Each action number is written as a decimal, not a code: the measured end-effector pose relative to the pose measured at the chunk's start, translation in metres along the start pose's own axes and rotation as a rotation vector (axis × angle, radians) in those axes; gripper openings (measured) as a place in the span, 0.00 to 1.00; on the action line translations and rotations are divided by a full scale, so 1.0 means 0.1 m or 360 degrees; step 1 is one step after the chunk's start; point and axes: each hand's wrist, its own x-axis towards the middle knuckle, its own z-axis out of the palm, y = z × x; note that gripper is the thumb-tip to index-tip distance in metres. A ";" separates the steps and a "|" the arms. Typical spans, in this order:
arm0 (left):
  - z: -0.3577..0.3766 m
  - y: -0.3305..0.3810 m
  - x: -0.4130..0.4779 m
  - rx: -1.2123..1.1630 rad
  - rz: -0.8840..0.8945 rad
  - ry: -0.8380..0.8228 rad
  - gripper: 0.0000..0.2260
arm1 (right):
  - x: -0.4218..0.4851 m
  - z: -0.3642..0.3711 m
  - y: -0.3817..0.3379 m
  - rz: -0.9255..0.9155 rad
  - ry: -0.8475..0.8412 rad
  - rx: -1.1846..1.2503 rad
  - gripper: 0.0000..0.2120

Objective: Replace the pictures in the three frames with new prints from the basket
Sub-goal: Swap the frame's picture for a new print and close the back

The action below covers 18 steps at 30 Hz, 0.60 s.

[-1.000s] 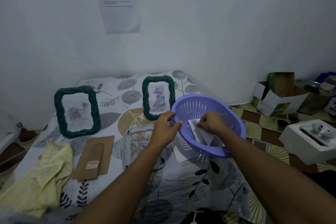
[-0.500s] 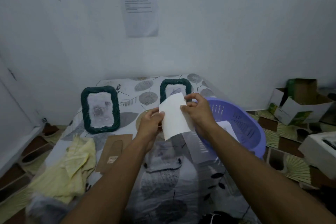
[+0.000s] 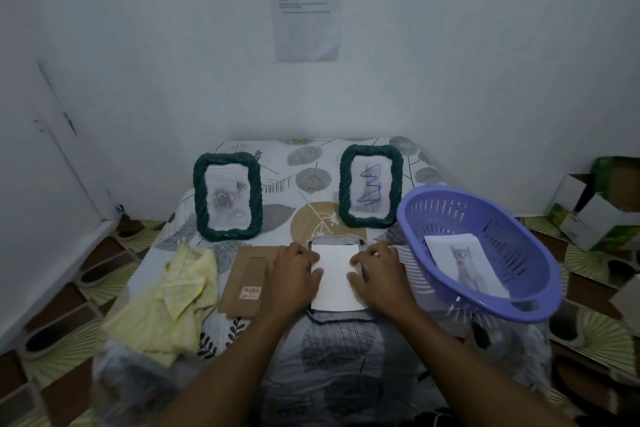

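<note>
Both hands press a white print (image 3: 335, 277) flat, blank side up, over what looks like the third frame (image 3: 335, 239) lying face down on the surface (image 3: 346, 374), just left of the purple basket (image 3: 478, 253). The left hand (image 3: 296, 276) rests on the print's left edge and the right hand (image 3: 377, 276) on its right edge, fingers spread and pushing down; neither grip is closed around anything. To do this well, I would square the print's edges against the frame opening before sliding the fingers outward, so the thin paper does not buckle. The sheet looks smooth and uncreased. Left of the basket lies the brown backing board (image 3: 247, 282); inside the basket a cat print (image 3: 465, 262) remains.
</note>
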 end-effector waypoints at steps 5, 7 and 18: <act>0.07 -0.12 -0.01 -0.0075 0.0075 0.0078 0.13 | 0.02 0.07 0.07 -0.0091 0.0042 0.0183 0.15; 0.06 -0.18 0.02 -0.0084 0.0076 0.0095 0.14 | 0.06 0.07 0.07 -0.0126 0.0008 0.0231 0.15; 0.09 -0.26 0.01 -0.0153 0.0109 0.0115 0.16 | 0.08 0.13 0.09 -0.0131 0.0140 0.0291 0.17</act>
